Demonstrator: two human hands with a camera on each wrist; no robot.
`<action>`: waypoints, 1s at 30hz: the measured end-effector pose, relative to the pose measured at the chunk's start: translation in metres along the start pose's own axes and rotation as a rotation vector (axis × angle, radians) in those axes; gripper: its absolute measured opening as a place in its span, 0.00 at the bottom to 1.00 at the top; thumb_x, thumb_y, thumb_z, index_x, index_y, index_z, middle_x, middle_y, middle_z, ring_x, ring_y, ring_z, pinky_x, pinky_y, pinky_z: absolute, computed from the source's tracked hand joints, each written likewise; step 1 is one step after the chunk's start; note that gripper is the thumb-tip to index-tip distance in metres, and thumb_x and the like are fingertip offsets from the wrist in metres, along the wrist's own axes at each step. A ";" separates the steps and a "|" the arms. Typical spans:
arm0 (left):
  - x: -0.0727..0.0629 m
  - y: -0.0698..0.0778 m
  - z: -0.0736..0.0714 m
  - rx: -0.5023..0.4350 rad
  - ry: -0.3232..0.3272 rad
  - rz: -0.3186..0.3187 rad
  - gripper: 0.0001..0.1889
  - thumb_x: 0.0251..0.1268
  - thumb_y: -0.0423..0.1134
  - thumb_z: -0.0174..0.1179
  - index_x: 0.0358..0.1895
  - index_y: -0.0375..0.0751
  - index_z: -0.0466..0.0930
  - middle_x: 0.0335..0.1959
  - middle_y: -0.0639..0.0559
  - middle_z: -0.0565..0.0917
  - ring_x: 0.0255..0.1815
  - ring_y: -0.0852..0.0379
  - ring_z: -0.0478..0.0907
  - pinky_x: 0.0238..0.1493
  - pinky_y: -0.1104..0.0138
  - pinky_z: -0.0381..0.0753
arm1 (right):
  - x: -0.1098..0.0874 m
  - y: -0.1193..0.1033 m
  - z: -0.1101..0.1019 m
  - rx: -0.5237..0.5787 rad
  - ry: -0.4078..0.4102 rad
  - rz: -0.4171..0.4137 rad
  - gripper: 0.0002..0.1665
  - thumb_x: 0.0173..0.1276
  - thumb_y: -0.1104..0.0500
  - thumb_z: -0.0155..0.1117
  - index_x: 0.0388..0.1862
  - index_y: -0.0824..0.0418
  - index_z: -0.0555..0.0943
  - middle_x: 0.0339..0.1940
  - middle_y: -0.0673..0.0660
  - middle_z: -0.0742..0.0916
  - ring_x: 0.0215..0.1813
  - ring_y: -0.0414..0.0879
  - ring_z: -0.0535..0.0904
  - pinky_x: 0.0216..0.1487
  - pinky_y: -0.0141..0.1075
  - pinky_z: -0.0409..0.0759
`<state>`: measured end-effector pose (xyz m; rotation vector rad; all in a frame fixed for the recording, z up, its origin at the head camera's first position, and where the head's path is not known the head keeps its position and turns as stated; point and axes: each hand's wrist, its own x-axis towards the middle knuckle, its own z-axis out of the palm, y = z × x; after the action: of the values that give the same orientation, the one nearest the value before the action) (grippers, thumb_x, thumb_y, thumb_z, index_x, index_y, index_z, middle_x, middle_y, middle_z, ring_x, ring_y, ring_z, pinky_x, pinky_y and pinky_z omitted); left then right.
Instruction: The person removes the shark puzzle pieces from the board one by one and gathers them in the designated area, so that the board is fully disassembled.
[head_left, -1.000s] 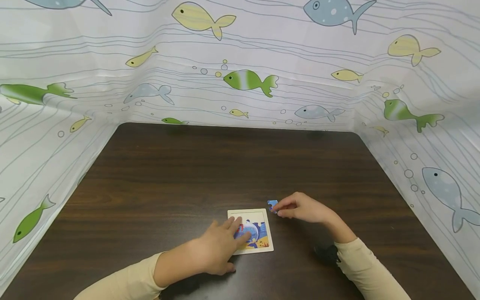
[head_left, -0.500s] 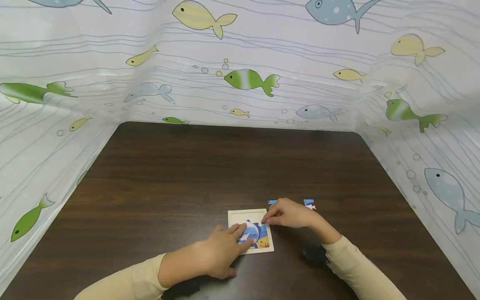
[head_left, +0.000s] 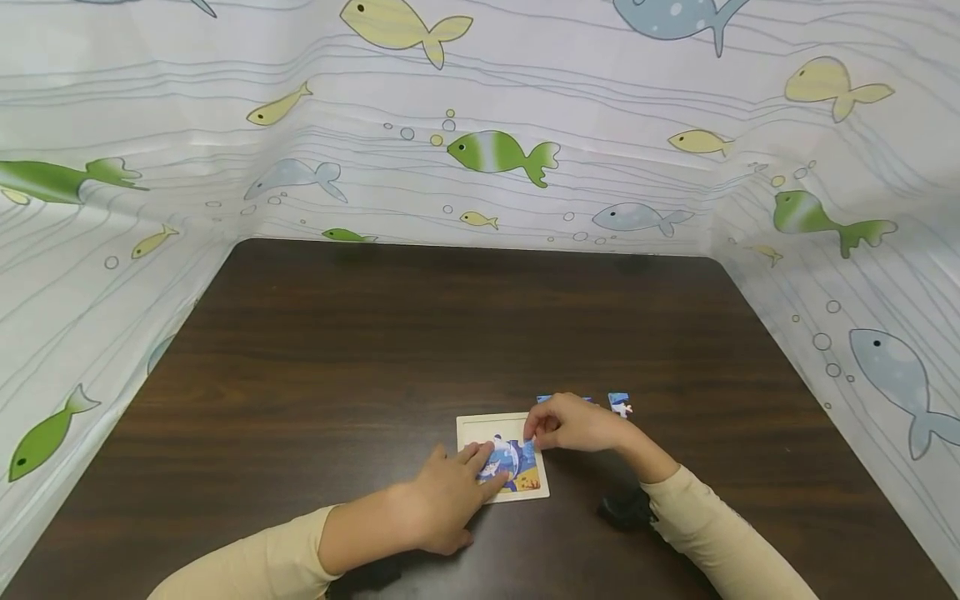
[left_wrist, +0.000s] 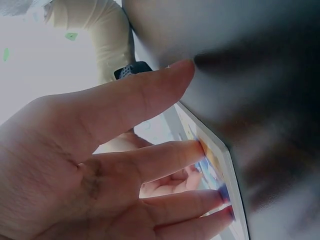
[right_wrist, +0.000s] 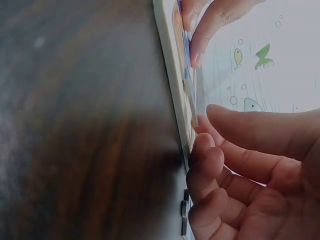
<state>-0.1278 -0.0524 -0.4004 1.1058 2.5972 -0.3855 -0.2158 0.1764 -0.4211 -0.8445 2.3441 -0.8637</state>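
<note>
A small framed jigsaw puzzle (head_left: pixel 495 427) with a sea-animal picture lies on the table; its upper part shows bare pale board. My left hand (head_left: pixel 442 504) rests across its left side, fingers spread and fingertips on the picture, thumb out to the side in the left wrist view (left_wrist: pixel 150 97). At the frame's right side, my right hand (head_left: pixel 579 423) pinches a puzzle piece (right_wrist: pixel 191 102), which stands tilted over the board in the right wrist view. The fingers hide most of that piece in the head view.
Beyond the right hand lies a loose blue-and-white puzzle piece (head_left: pixel 619 405). Another blue piece (head_left: pixel 543 399) is partly hidden behind that hand. The dark wooden table (head_left: pixel 420 333) is enclosed by a fish-printed white curtain (head_left: pixel 390 192).
My right hand has moved left from the loose pieces to the frame's right side, bringing a piece over the board. My left hand has shifted slightly right on the puzzle.
</note>
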 end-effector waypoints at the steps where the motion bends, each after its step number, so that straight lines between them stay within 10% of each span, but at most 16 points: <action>1: 0.000 0.000 0.000 0.000 0.000 0.001 0.43 0.50 0.63 0.66 0.72 0.64 0.62 0.75 0.48 0.62 0.72 0.52 0.64 0.57 0.50 0.74 | 0.000 -0.001 0.000 0.004 0.003 -0.001 0.03 0.64 0.65 0.64 0.35 0.60 0.83 0.25 0.46 0.80 0.27 0.35 0.72 0.29 0.27 0.73; 20: -0.001 -0.001 -0.002 -0.048 0.012 0.003 0.44 0.48 0.60 0.70 0.72 0.62 0.63 0.74 0.46 0.63 0.72 0.50 0.64 0.59 0.48 0.73 | -0.002 0.002 -0.010 0.062 0.053 -0.040 0.04 0.61 0.67 0.66 0.31 0.58 0.84 0.29 0.50 0.87 0.29 0.36 0.78 0.33 0.30 0.79; 30: -0.002 0.000 -0.002 -0.070 -0.013 -0.005 0.44 0.48 0.59 0.70 0.72 0.62 0.62 0.75 0.47 0.61 0.73 0.50 0.63 0.62 0.47 0.71 | -0.033 0.034 -0.040 0.199 0.075 0.087 0.04 0.61 0.64 0.66 0.32 0.65 0.83 0.26 0.55 0.87 0.28 0.44 0.79 0.32 0.39 0.80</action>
<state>-0.1270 -0.0533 -0.3981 1.0705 2.5822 -0.2993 -0.2307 0.2351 -0.4103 -0.6330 2.2926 -1.0873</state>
